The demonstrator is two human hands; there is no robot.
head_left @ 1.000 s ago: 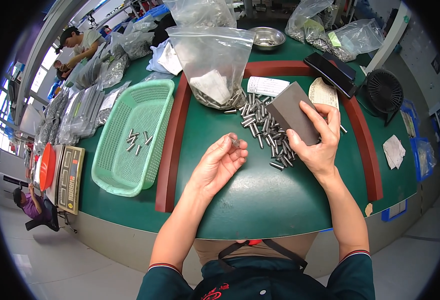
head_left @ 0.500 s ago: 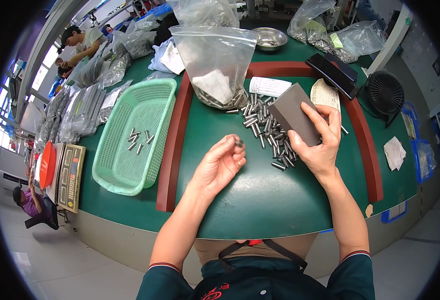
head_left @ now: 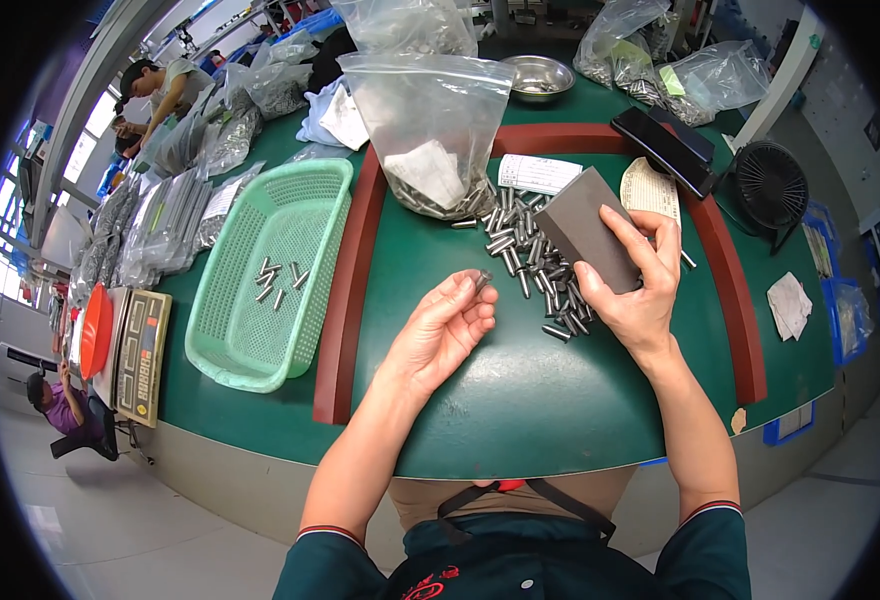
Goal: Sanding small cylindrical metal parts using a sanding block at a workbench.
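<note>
Between the thumb and fingers of my left hand point(head_left: 447, 325) is a small metal pin point(head_left: 481, 281), partly hidden by the fingertips. My right hand point(head_left: 640, 275) grips a dark grey-brown rectangular block point(head_left: 592, 228), held tilted over a heap of loose metal pins point(head_left: 550, 280). The heap spreads across the green table point(head_left: 520, 410). Behind it stands a clear zip bag point(head_left: 430, 110) with more pins and a white paper inside. To the left, a green plastic basket point(head_left: 205, 330) has several pins lying on its bottom.
A dark red raised frame point(head_left: 345, 310) borders the work area. Beyond it lie a black phone point(head_left: 660, 150), a small black fan point(head_left: 772, 185), a metal bowl point(head_left: 540, 75) and a crumpled cloth point(head_left: 789, 305). A scale point(head_left: 140, 355) sits far left. Other people work at the back left.
The pin in my left hand has turned from end-on to slanting upward, and that hand has shifted slightly right. My right hand and the block look unmoved. A person at the back left has leaned forward.
</note>
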